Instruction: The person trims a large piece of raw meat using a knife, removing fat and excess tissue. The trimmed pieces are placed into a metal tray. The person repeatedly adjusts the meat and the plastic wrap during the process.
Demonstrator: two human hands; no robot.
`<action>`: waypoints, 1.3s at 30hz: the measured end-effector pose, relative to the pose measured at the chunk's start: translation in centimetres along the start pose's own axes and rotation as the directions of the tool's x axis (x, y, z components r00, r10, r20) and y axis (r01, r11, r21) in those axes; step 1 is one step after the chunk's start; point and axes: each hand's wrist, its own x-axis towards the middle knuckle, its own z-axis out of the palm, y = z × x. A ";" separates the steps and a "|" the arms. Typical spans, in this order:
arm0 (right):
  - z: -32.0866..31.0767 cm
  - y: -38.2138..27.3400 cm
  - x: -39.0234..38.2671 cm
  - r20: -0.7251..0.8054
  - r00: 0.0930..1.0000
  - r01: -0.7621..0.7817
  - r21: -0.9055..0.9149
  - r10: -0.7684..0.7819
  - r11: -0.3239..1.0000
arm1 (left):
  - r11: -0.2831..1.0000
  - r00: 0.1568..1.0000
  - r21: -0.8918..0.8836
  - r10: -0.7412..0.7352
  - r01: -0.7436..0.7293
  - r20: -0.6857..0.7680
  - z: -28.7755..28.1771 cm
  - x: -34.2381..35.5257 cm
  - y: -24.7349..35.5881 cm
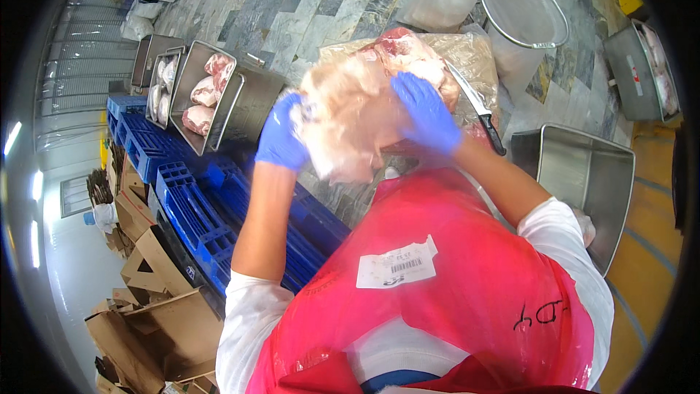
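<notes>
A large slab of pale, fatty meat [346, 113], smeared by motion, hangs between my two blue-gloved hands. At its left edge, my left hand [283, 135] is closed, fingers wrapped round the fat. My right hand [426, 113] grips the slab's right side, its fingers reaching over the surface beside a redder cut of meat [408, 51]. That cut lies just beyond, on a work surface covered with clear plastic [477, 55]. A knife [481, 106] with a black handle rests right of my right hand, its blade pointing away and to the left.
At left, metal bins hold meat pieces [204, 91] above blue pallets [197, 208]; cardboard boxes [160, 328] pile below. A metal tub [583, 168] stands at right, another bin [642, 73] behind it. Hoop-rimmed clear bags [523, 13] stand at the far side on tiled floor.
</notes>
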 end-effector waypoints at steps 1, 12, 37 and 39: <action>0.4 0.8 0.4 -0.058 0.998 -0.025 -0.018 0.023 1.000 | 0.999 0.986 -0.029 -0.021 0.026 0.163 1.0 0.6 0.4; 2.0 7.4 8.0 0.008 0.883 -0.306 0.767 0.469 0.564 | 0.022 0.749 0.925 0.594 -0.379 0.292 6.0 10.1 2.7; 0.2 8.8 -1.8 -0.255 0.863 -0.422 0.108 0.435 0.900 | 0.105 0.650 0.792 0.642 -0.601 0.408 3.8 11.6 -3.7; -1.6 8.7 0.5 -0.138 0.751 -0.475 0.567 0.646 0.673 | 0.129 0.673 0.822 0.650 -0.555 0.352 3.4 11.5 -2.3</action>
